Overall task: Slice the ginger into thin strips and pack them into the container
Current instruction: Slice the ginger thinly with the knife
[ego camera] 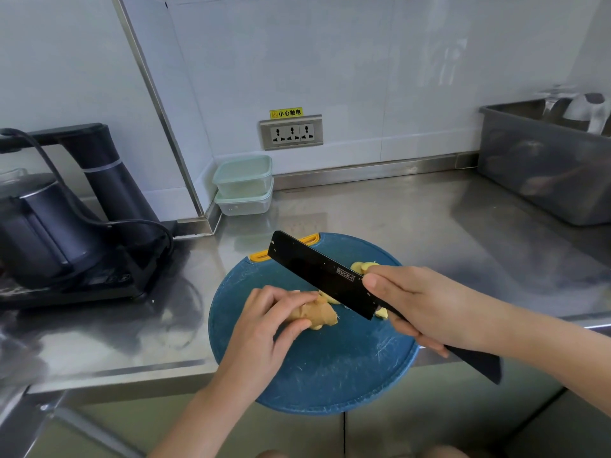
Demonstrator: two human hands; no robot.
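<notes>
Early in the job, by the look of it: a knobbly ginger root (315, 314) is mostly whole, and only a few pale yellow slices (362, 266) lie cut, some just beyond the right hand's knuckles and a few more tucked under the blade, between the two hands. No thin strips can be seen yet. The two stacked lidded plastic containers (243, 185) stand well beyond both hands against the back wall, closed and apparently unfilled, so most of the slicing, all of the cutting into strips and all of the packing seem to be left. The left hand (271, 322) grips the ginger root on a round blue cutting board (330, 375), fingers curled over its top and thumb pressed against its near side, with the cut end poking out toward the knife. The right hand (416, 309) is wrapped firmly round the handle of a black cleaver (317, 272), thumb laid flat against the blade's side. The blade slants away from that grip, up and to the left, passing just past the ginger's cut end. Whether its heel touches the board cannot be told.
</notes>
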